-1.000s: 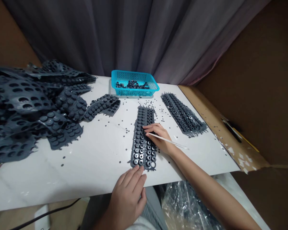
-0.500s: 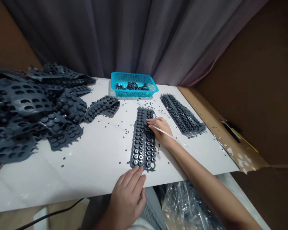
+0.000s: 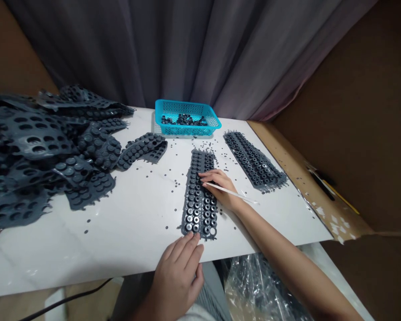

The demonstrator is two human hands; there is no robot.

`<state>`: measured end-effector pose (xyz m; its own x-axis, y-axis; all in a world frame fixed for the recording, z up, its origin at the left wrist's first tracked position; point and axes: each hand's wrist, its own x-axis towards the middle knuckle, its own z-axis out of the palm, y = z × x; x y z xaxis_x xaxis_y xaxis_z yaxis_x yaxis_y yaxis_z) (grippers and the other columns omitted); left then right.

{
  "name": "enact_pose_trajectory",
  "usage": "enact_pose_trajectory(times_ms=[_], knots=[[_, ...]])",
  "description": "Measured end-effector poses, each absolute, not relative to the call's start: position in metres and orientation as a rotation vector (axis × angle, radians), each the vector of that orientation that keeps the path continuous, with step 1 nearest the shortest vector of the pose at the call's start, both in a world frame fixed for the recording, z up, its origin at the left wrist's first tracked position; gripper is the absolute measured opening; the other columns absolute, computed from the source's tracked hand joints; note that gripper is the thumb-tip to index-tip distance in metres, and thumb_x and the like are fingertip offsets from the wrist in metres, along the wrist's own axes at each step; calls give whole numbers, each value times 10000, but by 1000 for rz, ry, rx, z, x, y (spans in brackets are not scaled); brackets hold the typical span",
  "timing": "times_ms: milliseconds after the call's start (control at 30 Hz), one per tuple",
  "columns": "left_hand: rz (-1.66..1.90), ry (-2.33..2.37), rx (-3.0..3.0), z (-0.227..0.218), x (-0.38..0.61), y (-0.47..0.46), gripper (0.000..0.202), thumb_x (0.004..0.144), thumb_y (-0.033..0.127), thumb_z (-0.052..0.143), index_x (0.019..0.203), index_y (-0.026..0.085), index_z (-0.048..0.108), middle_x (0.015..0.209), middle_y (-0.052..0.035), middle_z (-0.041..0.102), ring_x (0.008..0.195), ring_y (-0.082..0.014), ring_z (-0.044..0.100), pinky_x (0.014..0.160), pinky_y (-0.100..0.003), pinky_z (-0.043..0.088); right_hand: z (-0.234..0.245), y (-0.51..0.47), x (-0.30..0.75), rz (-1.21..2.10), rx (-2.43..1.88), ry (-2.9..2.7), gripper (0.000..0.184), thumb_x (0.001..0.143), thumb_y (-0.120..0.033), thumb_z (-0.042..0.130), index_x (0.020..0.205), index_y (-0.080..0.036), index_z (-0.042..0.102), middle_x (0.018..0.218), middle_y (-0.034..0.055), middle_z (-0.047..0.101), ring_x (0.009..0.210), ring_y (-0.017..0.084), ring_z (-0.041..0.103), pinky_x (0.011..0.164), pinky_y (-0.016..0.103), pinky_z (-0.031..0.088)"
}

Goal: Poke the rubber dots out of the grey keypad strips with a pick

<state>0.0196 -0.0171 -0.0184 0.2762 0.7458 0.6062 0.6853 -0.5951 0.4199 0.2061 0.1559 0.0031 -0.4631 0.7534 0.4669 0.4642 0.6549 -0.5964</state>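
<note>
A dark grey rubber sheet of round moulded parts (image 3: 200, 209) lies lengthwise in front of me. Its near rows show shiny ring centres, and one hole at the near right corner shows white. Over the middle of the sheet, my right hand (image 3: 220, 187) is closed around a thin white stick (image 3: 234, 193). The stick slants back to the right, and its working tip is hidden by the fingers. My left hand (image 3: 180, 267) rests with fingers stretched out, their tips touching the sheet's near edge.
A turquoise basket (image 3: 187, 130) with small dark pieces stands at the back. Another moulded sheet (image 3: 254, 160) lies to the right. Many sheets are heaped in a pile (image 3: 43, 151) at left. Small dark discs dot the white tabletop (image 3: 137, 232). Knife-like tools (image 3: 321, 183) lie far right.
My right hand has shifted left and a little toward me over the sheet, with the white stick still in it. My left hand keeps its place.
</note>
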Motion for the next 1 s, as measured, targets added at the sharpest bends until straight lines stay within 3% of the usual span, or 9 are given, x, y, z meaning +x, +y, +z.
enact_pose_trajectory(times_ms=[167,433,767,1000], knots=[[1244,1381,2443,-19,20,-18,251,842,110,456,996,150,650,1120,-55,697,1046,-216,621,870,-338,465,-1,158,208,386,-981,-2216,114,914,-307,562,941,-241,651,1084,44,722,1003,220,603,879,411,476],[1240,1372,2446,-19,20,-18,250,845,110,457,1001,150,649,1125,-52,694,1037,-213,624,872,-336,463,0,178,215,-162,-1008,-2431,198,970,-260,451,986,-236,647,1156,29,701,939,216,616,786,389,413],[1254,1394,2443,-18,21,-16,252,846,115,446,989,157,649,1111,-50,701,1027,-213,631,860,-334,467,1,174,207,385,-891,-2156,112,923,-275,539,958,-242,641,1090,65,713,1045,215,623,892,423,521],[1247,1385,2443,-19,20,-17,249,839,106,457,995,151,647,1123,-52,697,1043,-212,625,875,-334,459,-2,176,206,397,-887,-2157,91,905,-269,570,912,-234,655,1026,76,731,976,216,643,860,417,538]])
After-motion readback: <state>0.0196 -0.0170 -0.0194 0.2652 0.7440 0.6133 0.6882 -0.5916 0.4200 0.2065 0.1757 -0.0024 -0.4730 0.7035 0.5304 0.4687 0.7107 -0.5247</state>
